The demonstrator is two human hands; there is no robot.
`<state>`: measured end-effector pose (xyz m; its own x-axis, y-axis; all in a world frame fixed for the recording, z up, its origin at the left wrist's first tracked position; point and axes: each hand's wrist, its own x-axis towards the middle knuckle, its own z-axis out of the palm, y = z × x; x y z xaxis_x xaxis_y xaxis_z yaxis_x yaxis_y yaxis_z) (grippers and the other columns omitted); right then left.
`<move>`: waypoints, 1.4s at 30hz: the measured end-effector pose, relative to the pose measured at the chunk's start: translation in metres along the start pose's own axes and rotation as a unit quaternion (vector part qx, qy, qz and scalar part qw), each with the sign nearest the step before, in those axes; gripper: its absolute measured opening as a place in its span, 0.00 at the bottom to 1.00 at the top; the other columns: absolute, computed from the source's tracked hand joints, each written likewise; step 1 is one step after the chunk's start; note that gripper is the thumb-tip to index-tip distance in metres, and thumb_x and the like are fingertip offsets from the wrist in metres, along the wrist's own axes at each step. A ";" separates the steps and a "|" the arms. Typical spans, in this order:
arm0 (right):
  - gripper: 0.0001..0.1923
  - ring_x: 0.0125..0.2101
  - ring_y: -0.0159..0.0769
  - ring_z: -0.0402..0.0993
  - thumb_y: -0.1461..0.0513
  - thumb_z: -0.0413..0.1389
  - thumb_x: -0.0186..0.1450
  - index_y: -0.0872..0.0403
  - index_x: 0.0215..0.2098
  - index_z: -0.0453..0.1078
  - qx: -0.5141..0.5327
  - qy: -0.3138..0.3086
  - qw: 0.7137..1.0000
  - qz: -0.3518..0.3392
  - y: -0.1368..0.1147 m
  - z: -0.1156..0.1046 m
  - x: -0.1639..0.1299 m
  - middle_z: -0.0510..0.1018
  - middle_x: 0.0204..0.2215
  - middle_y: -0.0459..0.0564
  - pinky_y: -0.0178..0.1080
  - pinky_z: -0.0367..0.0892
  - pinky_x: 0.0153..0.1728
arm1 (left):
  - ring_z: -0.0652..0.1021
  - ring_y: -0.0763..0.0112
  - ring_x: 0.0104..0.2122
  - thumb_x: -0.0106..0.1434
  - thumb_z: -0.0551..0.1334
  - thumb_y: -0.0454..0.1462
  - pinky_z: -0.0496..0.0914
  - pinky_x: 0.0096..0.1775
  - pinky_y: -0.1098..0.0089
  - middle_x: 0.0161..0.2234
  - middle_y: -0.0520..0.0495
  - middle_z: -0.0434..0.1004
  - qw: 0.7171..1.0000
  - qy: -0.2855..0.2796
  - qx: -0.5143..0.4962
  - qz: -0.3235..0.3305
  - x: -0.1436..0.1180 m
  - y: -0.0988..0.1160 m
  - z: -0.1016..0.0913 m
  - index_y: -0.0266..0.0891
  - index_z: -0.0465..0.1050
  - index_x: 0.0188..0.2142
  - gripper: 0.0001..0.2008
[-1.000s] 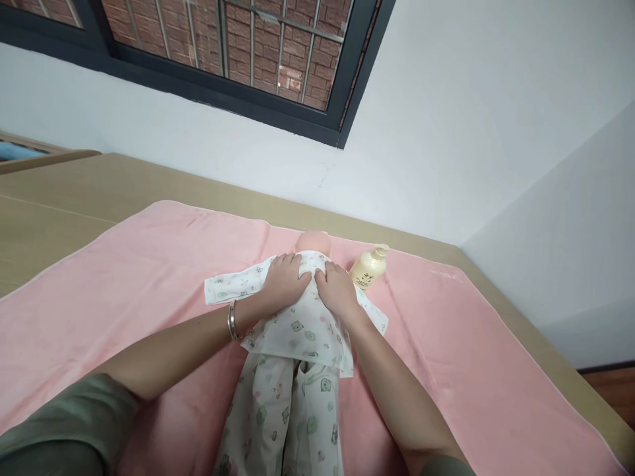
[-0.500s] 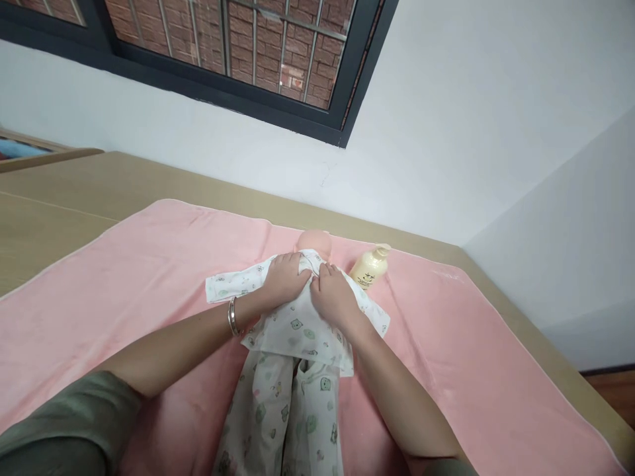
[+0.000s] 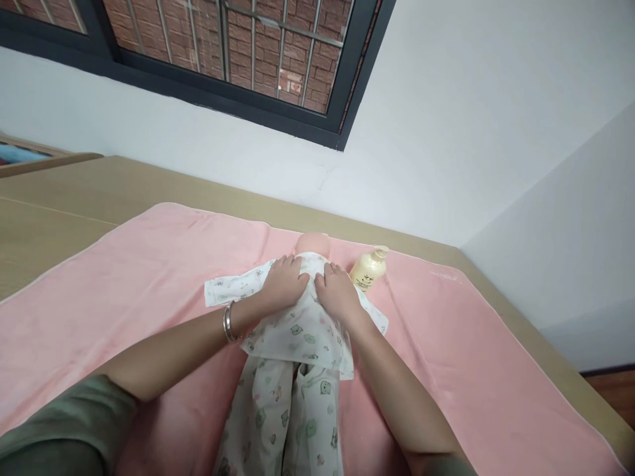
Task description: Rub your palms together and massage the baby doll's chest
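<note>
A doll lies on the pink mat with its round head (image 3: 313, 244) at the far end. It wears a white printed baby top (image 3: 300, 330) and matching trousers (image 3: 312, 413). My left hand (image 3: 285, 283) rests on the left chest of the top, fingers stretched over the cloth. On the other side of the chest lies my right hand (image 3: 338, 289), its fingers also laid out over the fabric. A narrow strip of the top shows between my two thumbs. One sleeve reaches out to the left, the other to the lower right.
A pale yellow pump bottle (image 3: 370, 270) lies tilted to the right of the doll's head. The pink mat (image 3: 471, 357) covers much of a wooden surface (image 3: 198, 195). Behind it stand a white wall and a dark-framed window (image 3: 327, 125) with bars outside.
My hands have moved slightly apart on the chest of the top, and the fingers that were gathered at the neckline are now laid flatter. The doll and bottle stay in place.
</note>
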<state>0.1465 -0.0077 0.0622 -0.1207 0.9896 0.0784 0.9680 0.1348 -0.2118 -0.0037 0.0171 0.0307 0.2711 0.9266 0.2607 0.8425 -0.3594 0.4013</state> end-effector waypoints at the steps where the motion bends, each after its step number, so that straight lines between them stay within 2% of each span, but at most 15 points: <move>1: 0.25 0.64 0.51 0.62 0.59 0.41 0.74 0.67 0.59 0.67 -0.014 0.000 1.000 -0.003 -0.006 0.000 -0.006 0.70 0.61 0.70 0.46 0.52 0.65 | 0.76 0.53 0.50 0.67 0.50 0.37 0.68 0.54 0.56 0.48 0.36 0.79 1.000 -0.015 -0.015 -0.008 0.006 -0.004 -0.002 0.36 0.71 0.48 0.16; 4: 0.27 0.65 0.54 0.60 0.58 0.42 0.73 0.69 0.62 0.64 -0.026 -0.005 1.000 -0.007 -0.017 -0.001 -0.018 0.68 0.63 0.72 0.48 0.51 0.65 | 0.78 0.56 0.48 0.67 0.49 0.36 0.69 0.53 0.58 0.46 0.38 0.80 0.999 -0.036 -0.035 -0.018 0.015 -0.009 -0.004 0.38 0.71 0.44 0.14; 6: 0.26 0.64 0.53 0.61 0.59 0.41 0.73 0.68 0.61 0.65 -0.016 -0.003 1.000 -0.011 -0.016 -0.002 -0.017 0.69 0.62 0.70 0.47 0.53 0.64 | 0.77 0.54 0.51 0.67 0.50 0.36 0.68 0.54 0.56 0.48 0.36 0.79 0.999 -0.019 -0.020 -0.016 0.010 -0.006 -0.001 0.37 0.71 0.46 0.15; 10: 0.23 0.56 0.48 0.71 0.60 0.40 0.73 0.61 0.54 0.71 0.034 -0.005 0.999 0.014 0.004 -0.004 0.002 0.77 0.54 0.63 0.44 0.61 0.56 | 0.68 0.45 0.61 0.65 0.53 0.36 0.61 0.61 0.46 0.59 0.30 0.71 0.998 0.046 0.018 0.023 -0.016 0.007 0.009 0.34 0.68 0.56 0.21; 14: 0.24 0.50 0.46 0.75 0.57 0.37 0.75 0.57 0.50 0.73 0.064 -0.022 0.997 0.043 0.016 -0.003 0.015 0.80 0.50 0.60 0.43 0.64 0.51 | 0.67 0.44 0.63 0.64 0.53 0.34 0.59 0.62 0.43 0.60 0.31 0.70 0.996 0.055 0.019 0.064 -0.025 0.011 0.011 0.34 0.67 0.58 0.23; 16: 0.24 0.55 0.48 0.72 0.58 0.38 0.75 0.61 0.54 0.71 0.034 -0.010 0.999 0.028 0.010 -0.002 0.010 0.78 0.54 0.64 0.44 0.61 0.56 | 0.70 0.46 0.59 0.64 0.53 0.35 0.62 0.60 0.46 0.57 0.31 0.73 0.998 0.043 0.008 0.053 -0.016 0.006 0.007 0.35 0.69 0.56 0.21; 19: 0.28 0.65 0.51 0.60 0.60 0.39 0.74 0.69 0.64 0.62 -0.011 0.000 1.000 0.000 -0.007 0.001 -0.007 0.67 0.64 0.70 0.47 0.51 0.65 | 0.77 0.53 0.49 0.66 0.50 0.35 0.69 0.53 0.54 0.48 0.34 0.79 0.999 -0.001 -0.035 0.009 0.006 -0.006 -0.003 0.36 0.73 0.46 0.15; 22: 0.30 0.69 0.53 0.53 0.60 0.40 0.73 0.71 0.68 0.55 -0.009 -0.007 1.000 -0.013 -0.018 0.003 -0.017 0.60 0.68 0.71 0.48 0.48 0.67 | 0.79 0.57 0.43 0.68 0.48 0.36 0.71 0.48 0.58 0.43 0.37 0.81 0.998 -0.031 -0.052 -0.020 0.016 -0.012 -0.008 0.37 0.73 0.42 0.15; 26: 0.26 0.64 0.48 0.63 0.60 0.40 0.72 0.65 0.62 0.65 0.039 -0.005 0.999 -0.012 -0.003 0.001 -0.003 0.70 0.62 0.66 0.45 0.55 0.63 | 0.75 0.49 0.53 0.67 0.51 0.37 0.66 0.56 0.52 0.51 0.33 0.78 0.999 0.016 0.028 0.028 -0.003 -0.001 0.001 0.34 0.71 0.50 0.17; 29: 0.23 0.55 0.46 0.71 0.60 0.40 0.72 0.60 0.54 0.71 0.084 -0.016 0.996 0.013 0.013 -0.001 0.013 0.77 0.55 0.62 0.43 0.62 0.58 | 0.66 0.44 0.63 0.67 0.52 0.37 0.59 0.62 0.47 0.61 0.28 0.69 0.994 0.067 0.064 0.062 -0.021 0.009 0.009 0.30 0.65 0.60 0.24; 31: 0.23 0.55 0.46 0.72 0.59 0.40 0.72 0.60 0.53 0.71 0.085 -0.015 0.996 0.019 0.015 -0.001 0.016 0.77 0.54 0.62 0.43 0.62 0.57 | 0.66 0.44 0.63 0.66 0.52 0.36 0.58 0.62 0.47 0.61 0.28 0.69 0.994 0.066 0.060 0.060 -0.022 0.010 0.009 0.29 0.64 0.61 0.25; 35: 0.28 0.66 0.52 0.59 0.60 0.40 0.73 0.69 0.64 0.61 0.015 -0.004 1.000 0.010 -0.006 0.000 -0.003 0.66 0.65 0.70 0.48 0.52 0.65 | 0.76 0.51 0.51 0.66 0.51 0.37 0.68 0.55 0.54 0.48 0.35 0.79 1.000 0.005 0.003 0.002 0.000 -0.001 0.000 0.35 0.71 0.49 0.16; 38: 0.31 0.71 0.54 0.49 0.59 0.41 0.74 0.71 0.70 0.52 -0.003 -0.026 1.000 0.001 -0.022 0.000 -0.020 0.55 0.70 0.72 0.50 0.46 0.68 | 0.78 0.54 0.47 0.67 0.49 0.37 0.70 0.50 0.57 0.44 0.37 0.80 0.999 -0.013 -0.029 -0.035 0.013 -0.008 -0.004 0.37 0.72 0.42 0.14; 40: 0.31 0.71 0.53 0.48 0.59 0.41 0.74 0.70 0.70 0.53 0.008 -0.029 0.999 -0.010 -0.024 0.000 -0.022 0.55 0.70 0.71 0.50 0.47 0.68 | 0.78 0.53 0.48 0.67 0.49 0.38 0.70 0.51 0.57 0.45 0.37 0.80 0.999 -0.005 -0.030 -0.036 0.014 -0.009 -0.003 0.37 0.71 0.42 0.14; 42: 0.28 0.69 0.49 0.54 0.60 0.40 0.74 0.66 0.67 0.58 0.033 -0.020 0.999 -0.024 -0.017 -0.001 -0.015 0.61 0.68 0.67 0.48 0.50 0.67 | 0.78 0.52 0.49 0.68 0.50 0.39 0.69 0.52 0.56 0.46 0.37 0.80 0.999 0.002 -0.028 -0.032 0.011 -0.008 -0.001 0.37 0.72 0.44 0.14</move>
<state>0.1325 -0.0252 0.0654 -0.1760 0.9831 0.0506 0.9446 0.1831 -0.2726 -0.0077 0.0299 0.0316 0.2149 0.9474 0.2370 0.8310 -0.3049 0.4653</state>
